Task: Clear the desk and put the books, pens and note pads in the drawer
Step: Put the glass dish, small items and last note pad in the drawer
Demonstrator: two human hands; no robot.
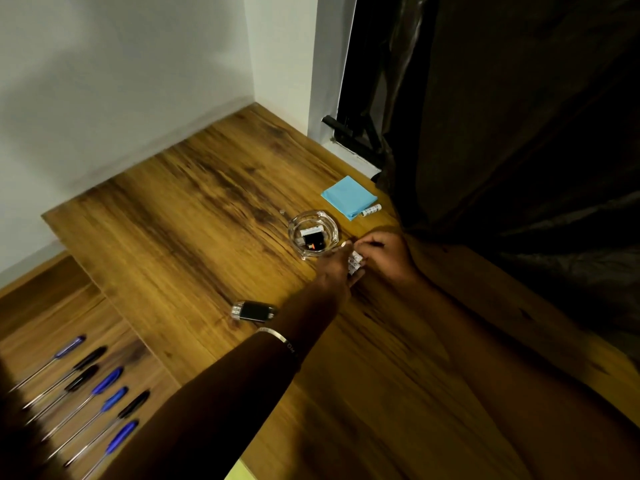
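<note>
On the wooden desk [194,216] my left hand [334,271] and my right hand [389,258] meet just right of a glass ashtray [298,225]. Together they hold a few small white cylinders [355,264] with dark print, the fingers of both hands curled around them. A blue note pad [346,195] lies at the desk's far right, with another small white cylinder [370,211] touching its near edge. Several blue and black pens [93,386] lie in rows in the open drawer [41,306] at the lower left.
The ashtray holds a small black and white object [311,237]. A black lighter-like item [252,310] lies on the desk beside my left forearm. A dark curtain [519,133] hangs at the right, white walls stand behind. A yellow-green edge [239,472] shows at the bottom.
</note>
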